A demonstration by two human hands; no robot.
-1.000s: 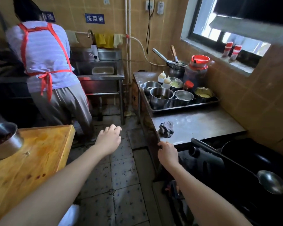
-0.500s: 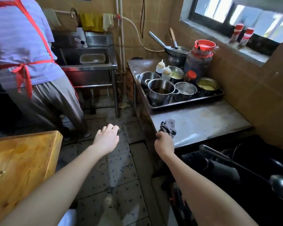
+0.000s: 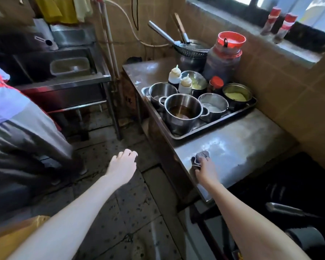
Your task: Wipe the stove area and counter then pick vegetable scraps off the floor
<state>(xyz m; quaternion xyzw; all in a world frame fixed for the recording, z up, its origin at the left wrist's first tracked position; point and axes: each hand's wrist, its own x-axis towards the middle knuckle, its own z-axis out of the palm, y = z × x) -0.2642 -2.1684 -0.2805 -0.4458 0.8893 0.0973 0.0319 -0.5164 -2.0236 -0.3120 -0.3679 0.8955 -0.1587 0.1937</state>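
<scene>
A steel counter (image 3: pixel 242 141) runs along the tiled wall on the right. Near its front left corner lies a small dark grey cloth (image 3: pixel 200 157), and my right hand (image 3: pixel 204 170) is closed on its near side, pressing it onto the counter. My left hand (image 3: pixel 123 166) hangs over the dirty tiled floor (image 3: pixel 131 205), fingers loosely curled and holding nothing. The black stove area (image 3: pixel 296 186) with a wok handle (image 3: pixel 283 209) sits just right of my right arm. No vegetable scraps stand out on the floor.
A metal tray (image 3: pixel 231 119) with several pots, bowls and squeeze bottles fills the counter's far half, beside a red-lidded jar (image 3: pixel 223 57). A person in a red apron (image 3: pixel 11 113) stands at left by a steel sink (image 3: pixel 68 70). A wooden board corner (image 3: pixel 13 233) is bottom left.
My right hand moved forward from the counter's edge onto the cloth and closed on it. The view shifted closer and down toward the counter; my left hand stayed over the floor.
</scene>
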